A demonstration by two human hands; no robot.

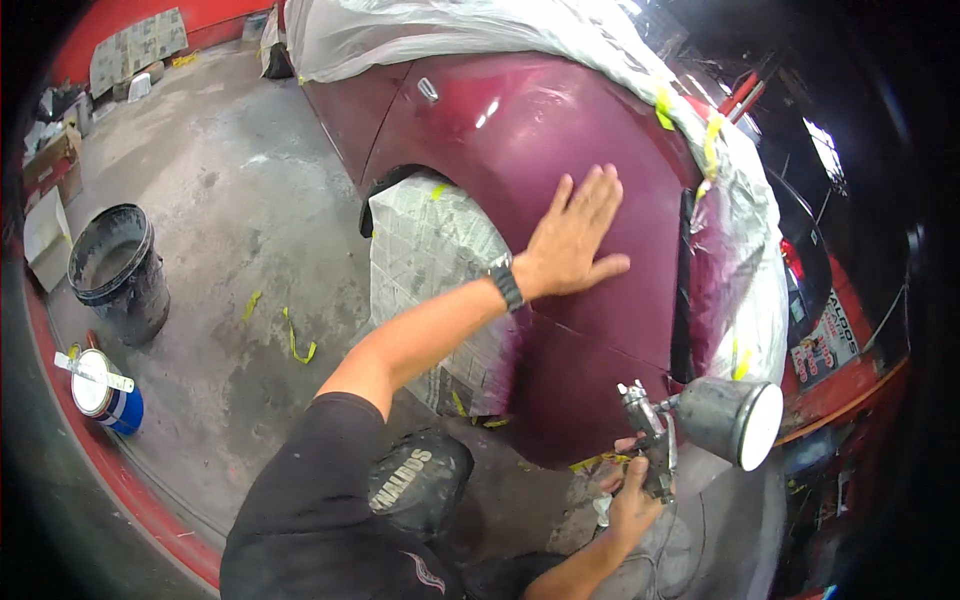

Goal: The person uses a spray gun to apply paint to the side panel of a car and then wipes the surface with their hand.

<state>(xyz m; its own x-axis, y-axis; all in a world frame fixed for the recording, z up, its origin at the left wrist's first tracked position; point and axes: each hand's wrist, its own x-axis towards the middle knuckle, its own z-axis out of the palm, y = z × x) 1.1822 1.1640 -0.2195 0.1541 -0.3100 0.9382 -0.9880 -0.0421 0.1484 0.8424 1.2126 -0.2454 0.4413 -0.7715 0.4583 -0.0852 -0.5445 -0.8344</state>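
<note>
Silvery metal spray gun [652,440] at lower right, near lower right edge of maroon car panel [652,220], gripped in right hand [632,505]. Nozzle opening too small to make out; exact aim: cannot tell. Right fingers curled closed around handle, partly hidden by it; trigger not distinguishable. Long axis slanting, head end toward upper left, handle butt toward lower right. Grey cup [712,418] jutting rightward from gun, tipped sideways, pale round lid [760,427] facing right. Left hand [575,245] over panel, fingers extended and nearly together, pointing up and slightly right, thumb apart, nothing visible in grasp; palm side hidden, contact with paint: cannot tell. Dark watch [506,286] on left wrist. Newspaper masking [425,255] in wheel arch, stained purple along right edge, partly covered by left forearm. Plastic sheeting [460,28] along top and right of panel, cut off at upper frame edge. Farther left, on grey floor [260,230]: black bucket [147,300], blue-and-white can [125,408]. Far right dark, mostly unreadable.
</note>
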